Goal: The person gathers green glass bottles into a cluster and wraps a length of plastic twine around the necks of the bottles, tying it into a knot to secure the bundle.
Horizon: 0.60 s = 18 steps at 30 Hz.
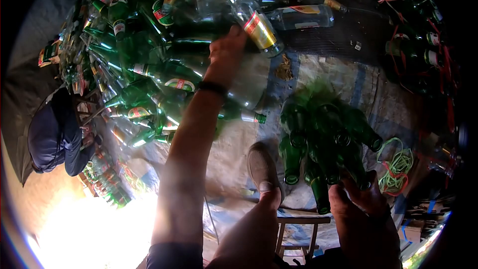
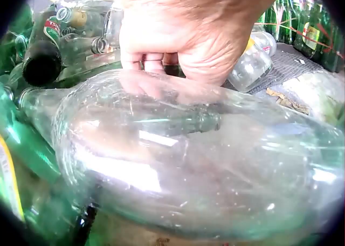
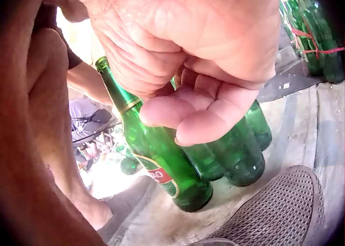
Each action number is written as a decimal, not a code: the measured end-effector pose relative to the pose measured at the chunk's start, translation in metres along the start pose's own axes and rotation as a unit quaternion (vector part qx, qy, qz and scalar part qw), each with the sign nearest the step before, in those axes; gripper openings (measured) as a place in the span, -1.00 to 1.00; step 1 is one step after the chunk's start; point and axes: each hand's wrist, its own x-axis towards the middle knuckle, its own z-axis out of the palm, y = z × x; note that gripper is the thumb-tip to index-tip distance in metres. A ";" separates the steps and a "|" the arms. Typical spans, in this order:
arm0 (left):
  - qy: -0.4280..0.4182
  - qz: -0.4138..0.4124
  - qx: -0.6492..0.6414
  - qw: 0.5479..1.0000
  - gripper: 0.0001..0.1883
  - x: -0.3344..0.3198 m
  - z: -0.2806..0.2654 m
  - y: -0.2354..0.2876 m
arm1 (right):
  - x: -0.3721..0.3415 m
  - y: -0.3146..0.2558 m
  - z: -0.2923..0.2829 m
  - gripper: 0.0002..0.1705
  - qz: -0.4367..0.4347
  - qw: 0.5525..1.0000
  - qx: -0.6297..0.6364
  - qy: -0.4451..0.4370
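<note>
Amid the piled bottles, my left hand (image 1: 226, 52) reaches down beside a clear bottle with a gold label (image 1: 259, 30). In the left wrist view the fingers of that hand (image 2: 183, 36) bend downward behind a large clear bottle (image 2: 188, 160); their tips and whatever they touch are hidden. My right hand (image 1: 361, 199) is at the mouths of a cluster of green bottles (image 1: 326, 157) standing on the sheet. The right wrist view has its curled fingers (image 3: 202, 106) round a bottle's neck, mostly hidden, beside a green bottle with a red and white label (image 3: 156, 173).
Green and clear bottles (image 1: 139, 94) lie heaped at the left and top. Tied bottles (image 1: 413, 52) stand at the right, above a tangle of green and red string (image 1: 396, 167). A shoe (image 1: 262, 167) rests beside the cluster; a wooden stool (image 1: 303, 220) is below. Another person (image 1: 55, 134) sits at the left.
</note>
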 end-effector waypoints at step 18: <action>0.251 0.052 -0.144 0.956 -0.70 -0.053 -0.063 -0.026 | -0.007 -0.001 0.000 -0.89 0.055 0.996 0.063 0.000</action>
